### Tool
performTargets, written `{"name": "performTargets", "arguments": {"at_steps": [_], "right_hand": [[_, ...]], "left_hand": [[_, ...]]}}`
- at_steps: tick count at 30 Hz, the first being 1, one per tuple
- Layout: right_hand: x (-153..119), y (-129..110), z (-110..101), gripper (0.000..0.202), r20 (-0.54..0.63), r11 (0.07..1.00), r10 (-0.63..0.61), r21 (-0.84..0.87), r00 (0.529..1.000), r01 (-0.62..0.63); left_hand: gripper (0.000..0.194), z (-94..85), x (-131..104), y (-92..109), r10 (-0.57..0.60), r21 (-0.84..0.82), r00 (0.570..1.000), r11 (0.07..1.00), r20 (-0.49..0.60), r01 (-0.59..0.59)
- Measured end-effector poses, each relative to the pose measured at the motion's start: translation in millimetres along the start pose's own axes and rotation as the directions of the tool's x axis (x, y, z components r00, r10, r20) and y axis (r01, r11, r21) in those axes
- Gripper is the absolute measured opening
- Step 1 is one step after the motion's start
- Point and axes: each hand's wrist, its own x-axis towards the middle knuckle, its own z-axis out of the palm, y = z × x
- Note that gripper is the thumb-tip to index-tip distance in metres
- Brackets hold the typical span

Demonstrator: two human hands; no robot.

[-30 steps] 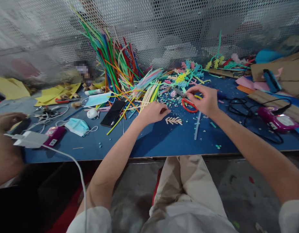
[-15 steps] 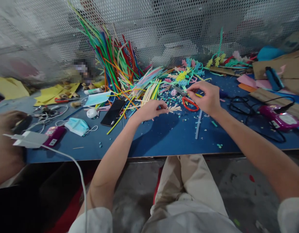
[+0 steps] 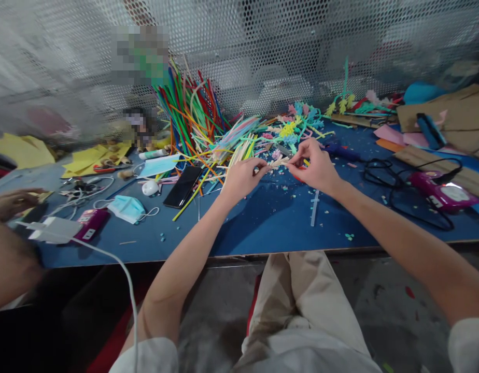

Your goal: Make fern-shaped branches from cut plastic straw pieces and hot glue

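Note:
A short cream pipe-cleaner piece (image 3: 279,162) with a fuzzy, branched look spans the gap between my two hands, above the table. My left hand (image 3: 244,178) pinches its left end between thumb and fingertips. At the other end, the fingertips of my right hand (image 3: 316,167) are pressed together on it. Scissors (image 3: 285,151) with red handles lie behind my right hand, which partly covers them. A translucent glue stick (image 3: 314,208) lies on the table below my right wrist. Pale and yellow pipe cleaners (image 3: 244,148) are heaped just behind my left hand.
Bundled coloured pipe cleaners (image 3: 193,114) stand against the perforated metal screen (image 3: 294,41). A black phone (image 3: 182,186), a blue face mask (image 3: 126,208) and a white cable (image 3: 125,272) are at left, near another person's hand (image 3: 14,203). A magenta power device (image 3: 444,191) with black cord is right.
My right hand has moved left and slightly down from beside the scissors, and its fingertips now meet the cream piece held by my left hand. The view has shifted slightly.

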Motion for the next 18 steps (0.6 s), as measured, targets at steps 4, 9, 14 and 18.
{"name": "performTargets", "arguments": {"at_steps": [4,9,14,18], "right_hand": [[0.4,-0.6,2.3,0.037,-0.026,1.0,0.012,-0.019,1.0,-0.012],[1.0,3.4,5.8,0.04,-0.052,0.999,0.009,-0.043,0.999,-0.012],[1.3,6.0,7.5,0.042,-0.068,0.999,0.004,-0.033,0.998,-0.006],[0.7,5.8,7.3,0.042,-0.076,1.0,0.005,-0.011,0.997,-0.006]], "left_hand": [[0.037,3.9,-1.1,-0.1,0.008,-0.008,1.0,1.0,-0.017,-0.009],[0.039,4.3,-2.1,0.3,0.026,0.001,0.999,1.0,-0.025,-0.026],[0.039,5.0,-2.6,0.6,0.03,0.019,0.999,0.999,-0.027,-0.029],[0.039,5.8,-3.5,-0.1,0.029,0.015,0.999,0.999,-0.033,-0.029]]}}
